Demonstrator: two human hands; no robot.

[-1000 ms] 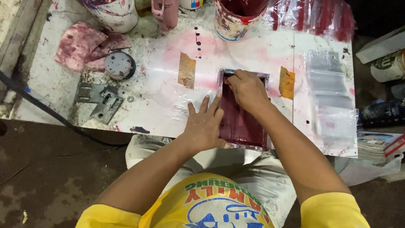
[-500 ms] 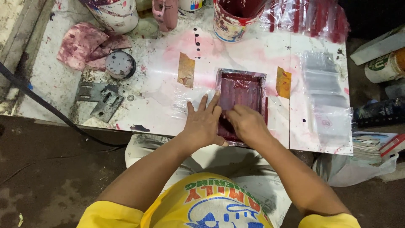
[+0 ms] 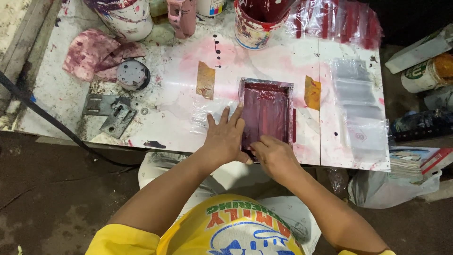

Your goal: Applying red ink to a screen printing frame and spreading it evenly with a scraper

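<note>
A small rectangular printing frame (image 3: 266,111) smeared with dark red ink lies flat on the stained white table (image 3: 174,94). My left hand (image 3: 225,139) rests flat with fingers spread on the table and the frame's left edge. My right hand (image 3: 273,158) is curled over the frame's near end; whatever is under its fingers is hidden. Brown tape strips sit on either side of the frame, one on the left (image 3: 205,79) and one on the right (image 3: 312,92).
A red-filled paint can (image 3: 255,23), a white bucket (image 3: 125,16) and a pink jug (image 3: 181,16) stand at the back. A stained rag (image 3: 94,54), round lid (image 3: 132,74) and metal hinge (image 3: 111,113) lie left. Clear plastic bags (image 3: 356,108) lie right. A black cable (image 3: 47,118) crosses the left edge.
My right hand has slid from the far end of the frame down to its near end, uncovering the inked mesh. My left hand has stayed put beside the frame.
</note>
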